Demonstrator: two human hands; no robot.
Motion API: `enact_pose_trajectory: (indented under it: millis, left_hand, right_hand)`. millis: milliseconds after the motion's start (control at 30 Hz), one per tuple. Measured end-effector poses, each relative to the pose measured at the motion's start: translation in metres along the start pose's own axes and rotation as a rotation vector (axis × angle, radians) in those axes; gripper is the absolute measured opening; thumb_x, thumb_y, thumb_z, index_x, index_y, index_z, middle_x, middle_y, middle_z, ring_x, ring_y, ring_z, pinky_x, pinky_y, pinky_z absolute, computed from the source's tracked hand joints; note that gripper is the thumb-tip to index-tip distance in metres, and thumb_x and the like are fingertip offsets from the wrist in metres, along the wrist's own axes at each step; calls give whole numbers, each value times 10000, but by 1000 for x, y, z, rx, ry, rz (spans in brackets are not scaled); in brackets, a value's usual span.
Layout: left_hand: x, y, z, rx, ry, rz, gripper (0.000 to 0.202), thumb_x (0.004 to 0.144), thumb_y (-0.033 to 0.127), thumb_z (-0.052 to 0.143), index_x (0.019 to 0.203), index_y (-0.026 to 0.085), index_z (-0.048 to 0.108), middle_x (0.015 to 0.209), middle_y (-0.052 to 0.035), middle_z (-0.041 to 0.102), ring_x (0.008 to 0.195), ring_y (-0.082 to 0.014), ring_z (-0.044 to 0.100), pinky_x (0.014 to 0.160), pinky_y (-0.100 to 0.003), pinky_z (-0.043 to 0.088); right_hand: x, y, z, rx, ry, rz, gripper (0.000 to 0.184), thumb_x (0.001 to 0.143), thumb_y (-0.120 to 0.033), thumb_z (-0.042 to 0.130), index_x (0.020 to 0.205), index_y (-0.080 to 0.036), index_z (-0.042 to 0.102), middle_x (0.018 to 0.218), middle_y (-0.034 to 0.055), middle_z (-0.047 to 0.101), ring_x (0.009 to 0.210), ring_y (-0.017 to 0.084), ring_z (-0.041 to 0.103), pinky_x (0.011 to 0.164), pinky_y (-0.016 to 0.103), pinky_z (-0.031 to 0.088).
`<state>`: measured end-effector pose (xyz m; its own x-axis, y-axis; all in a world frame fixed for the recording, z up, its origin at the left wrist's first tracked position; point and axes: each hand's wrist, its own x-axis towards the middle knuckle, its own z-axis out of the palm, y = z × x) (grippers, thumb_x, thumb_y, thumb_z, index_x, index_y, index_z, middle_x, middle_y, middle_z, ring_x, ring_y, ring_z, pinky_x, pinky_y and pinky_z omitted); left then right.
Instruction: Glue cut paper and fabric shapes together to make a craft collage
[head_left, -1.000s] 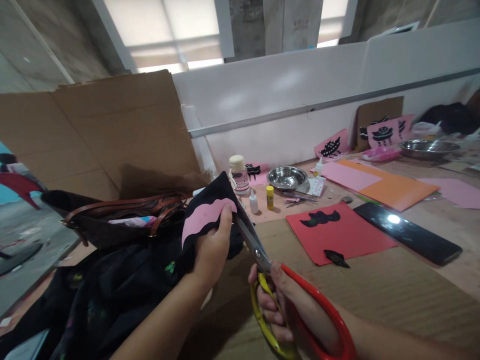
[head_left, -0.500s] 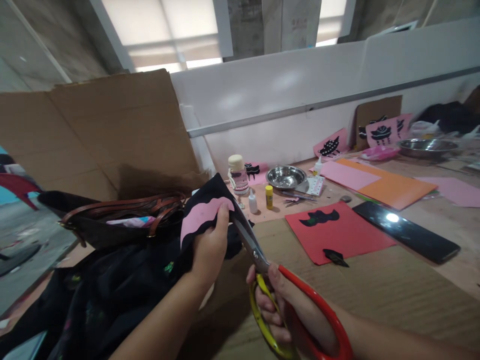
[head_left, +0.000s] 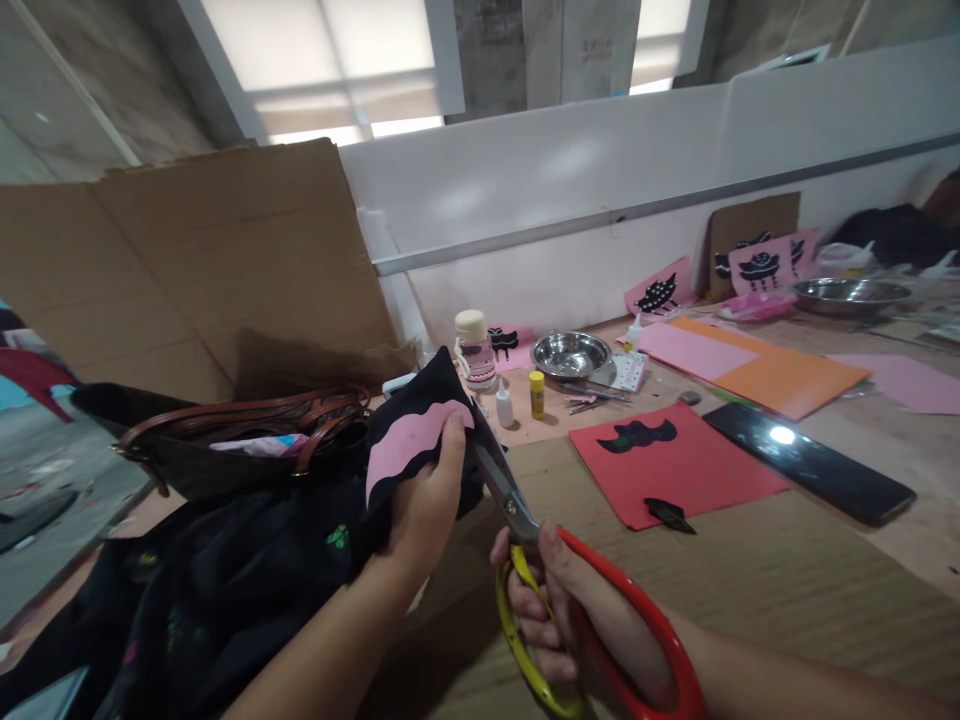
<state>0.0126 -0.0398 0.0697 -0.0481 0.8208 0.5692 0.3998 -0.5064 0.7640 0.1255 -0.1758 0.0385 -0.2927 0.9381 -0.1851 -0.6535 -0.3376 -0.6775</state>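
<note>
My left hand (head_left: 431, 485) pinches a sheet of black paper (head_left: 431, 382), with a wavy-edged pink paper piece (head_left: 416, 440) lying against it under my thumb. My right hand (head_left: 551, 600) is wrapped round the scissors (head_left: 514, 505), which have one red and one yellow handle. Their blades reach up to the right edge of the black paper, close to my left thumb; the tips are partly hidden. Right of the scissors lies a red sheet (head_left: 720, 480) carrying a black wavy cutout (head_left: 637, 435) and a small black leaf-shaped piece (head_left: 667, 514).
A black phone (head_left: 810, 465) lies beside the red sheet. Behind stand a glue stick (head_left: 537, 395), a white glue bottle (head_left: 504, 405), a lidded jar (head_left: 474, 350) and a metal bowl (head_left: 571, 355). A dark bag (head_left: 202, 450) and black cloth (head_left: 247, 590) sit at left.
The black paper and pink piece have shifted very slightly right and down with my left hand. The scissors stay almost in the same place at the paper's edge.
</note>
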Motion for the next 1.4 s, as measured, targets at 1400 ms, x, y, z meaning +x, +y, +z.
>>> enact_pose_trajectory:
  millis: [1400]
  left_hand:
    - [28, 12, -10, -122, -136, 183, 258, 947, 350, 588, 737, 238, 687, 796, -21, 626, 812, -223, 553, 948, -384, 447]
  right_hand:
    - [-4, 3, 0, -152, 100, -89, 721, 716, -845, 713, 1043, -230, 531, 618, -118, 405, 450, 29, 205, 352, 130, 206]
